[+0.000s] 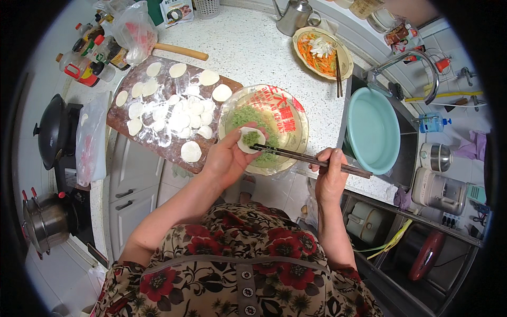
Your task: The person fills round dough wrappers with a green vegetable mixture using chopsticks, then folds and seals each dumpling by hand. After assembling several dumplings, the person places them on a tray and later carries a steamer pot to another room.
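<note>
My left hand (227, 158) holds a round dough wrapper (245, 146) with a small mound of green filling (251, 138) on it. A pair of dark chopsticks (313, 159) is gripped in my right hand (330, 170), their tips touching the filling. Beneath both lies a wide bowl (303, 123) of chopped green filling, partly covered on its right by a clear plastic bag with red print (277, 107). To the left, a floured wooden cutting board (166, 152) carries several dough wrappers (191, 151), some spread apart and others heaped in the middle.
A wooden rolling pin (180, 51) lies behind the board, near bottles (81, 69). At the back right are a metal kettle (294, 18) and a plate of shredded vegetables (344, 71) with chopsticks. A turquoise basin (374, 130) sits in the sink below the faucet (429, 63).
</note>
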`<state>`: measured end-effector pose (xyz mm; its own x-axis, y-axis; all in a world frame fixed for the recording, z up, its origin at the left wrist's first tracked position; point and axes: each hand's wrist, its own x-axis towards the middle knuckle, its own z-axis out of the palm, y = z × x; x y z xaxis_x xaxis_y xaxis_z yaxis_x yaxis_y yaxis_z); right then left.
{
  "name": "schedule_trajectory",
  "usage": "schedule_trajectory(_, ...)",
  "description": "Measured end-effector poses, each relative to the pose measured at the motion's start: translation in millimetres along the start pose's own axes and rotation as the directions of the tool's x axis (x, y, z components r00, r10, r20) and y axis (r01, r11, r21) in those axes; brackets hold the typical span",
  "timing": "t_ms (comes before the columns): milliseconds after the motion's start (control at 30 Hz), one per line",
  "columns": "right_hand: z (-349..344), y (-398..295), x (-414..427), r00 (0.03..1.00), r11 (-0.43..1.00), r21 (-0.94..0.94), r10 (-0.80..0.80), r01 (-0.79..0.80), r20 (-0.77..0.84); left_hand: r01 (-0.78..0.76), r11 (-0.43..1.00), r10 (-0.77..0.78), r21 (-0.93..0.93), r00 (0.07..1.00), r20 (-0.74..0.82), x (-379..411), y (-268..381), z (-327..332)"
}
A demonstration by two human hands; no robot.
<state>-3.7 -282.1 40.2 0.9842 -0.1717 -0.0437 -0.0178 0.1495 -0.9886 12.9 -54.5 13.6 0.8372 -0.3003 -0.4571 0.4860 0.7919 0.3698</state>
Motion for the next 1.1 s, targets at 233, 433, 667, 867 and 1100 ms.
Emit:
schedule_trajectory(233, -12, -7, 0, 0.994, 0.994, 0.073, -0.090, 0.086, 0.054, 0.000, 1.000, 0.000, 0.003, 1.000, -0.020, -4, -3, -2)
schedule_trajectory(433, -6, -1, 2, 0.990, 0.984, 0.134, -0.124, 0.114, 0.067, 0.023, 1.000, -0.023, 0.004, 1.000, -0.003, -10, 0, 1)
schedule_trajectory(667, -12, 7, 1, 0.986, 0.987, 0.094, -0.138, 0.129, 0.094, 0.053, 0.999, -0.053, -0.010, 0.998, 0.016, -11, -1, 2)
schedule_trajectory(867, -8, 10, -3, 0.982, 0.983, 0.088, -0.166, 0.158, 0.089, 0.056, 0.998, -0.056, 0.016, 0.998, 0.039, -11, -3, 4)
schedule_trajectory(1100, -3, 18, 2, 0.983, 0.967, 0.178, -0.172, 0.181, -0.061, 0.077, 0.997, -0.077, 0.017, 0.997, 0.007, -13, -6, 5)
